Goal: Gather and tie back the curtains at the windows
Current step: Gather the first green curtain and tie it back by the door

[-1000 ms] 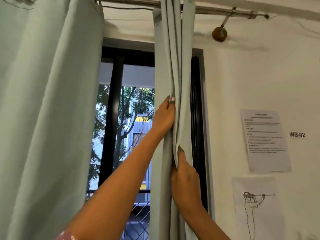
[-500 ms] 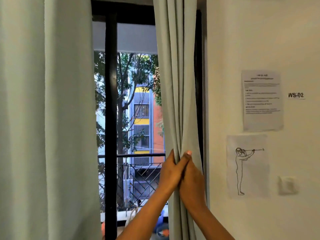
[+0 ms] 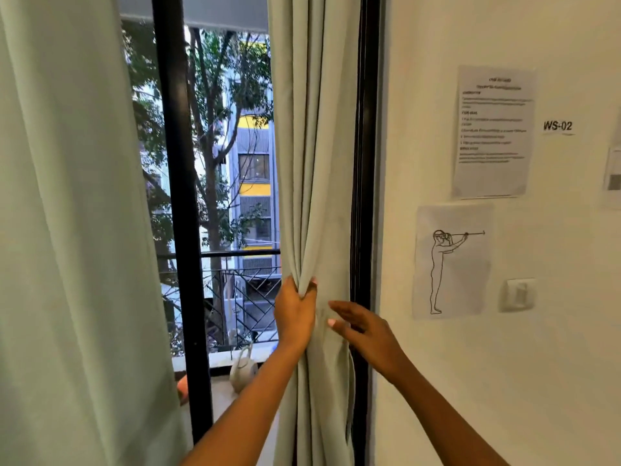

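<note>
Two curtains hang at the window: one curtain [image 3: 67,230] at nine o'clock and a gathered curtain [image 3: 316,163] near centre. Two hands show, the left hand [image 3: 295,314] and the right hand [image 3: 366,331], at six o'clock. At three o'clock the wall carries two paper sheets, a printed notice [image 3: 492,132] and a figure drawing [image 3: 452,260], plus one label [image 3: 557,126] and one switch [image 3: 519,294].

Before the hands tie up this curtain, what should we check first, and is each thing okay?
1. Left hand grips the gathered curtain: ok.
2. All the folds are bunched in that grip: not ok; fabric beside the grip hangs loose.
3. Right hand ready to help: ok; it is open, fingers spread beside the curtain.
4. A tie-back or hook within reach: cannot tell; none shows on the wall.
5. The other curtain gathered too: not ok; it hangs loose.
</note>
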